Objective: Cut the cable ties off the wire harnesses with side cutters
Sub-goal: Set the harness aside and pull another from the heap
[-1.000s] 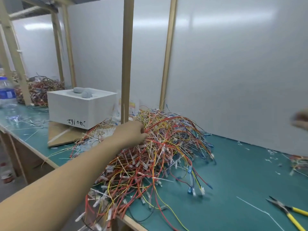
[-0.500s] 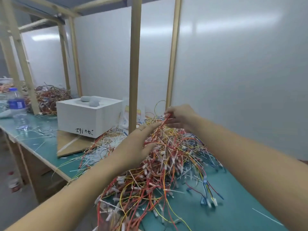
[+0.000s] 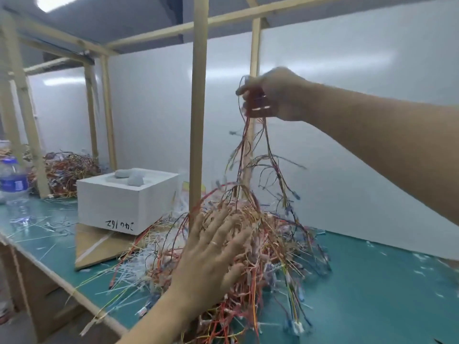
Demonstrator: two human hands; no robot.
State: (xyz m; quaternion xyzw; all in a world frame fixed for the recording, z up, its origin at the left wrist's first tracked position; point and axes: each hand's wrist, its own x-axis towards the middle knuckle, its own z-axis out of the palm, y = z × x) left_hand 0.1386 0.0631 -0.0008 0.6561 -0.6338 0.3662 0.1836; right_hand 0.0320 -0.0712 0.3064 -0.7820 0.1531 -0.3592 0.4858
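Raised higher: my right hand [image 3: 275,95], gripping a harness [image 3: 244,142] to free it; left hand [image 3: 211,259], fingers spread, pins the pile [image 3: 273,247].

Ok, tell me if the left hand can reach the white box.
Probably yes: the left hand presses open on the wire pile, holding nothing, and only loose wires lie between it and the white box.

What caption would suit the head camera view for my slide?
Right hand holds a wire harness up from the pile while the left hand presses it down.
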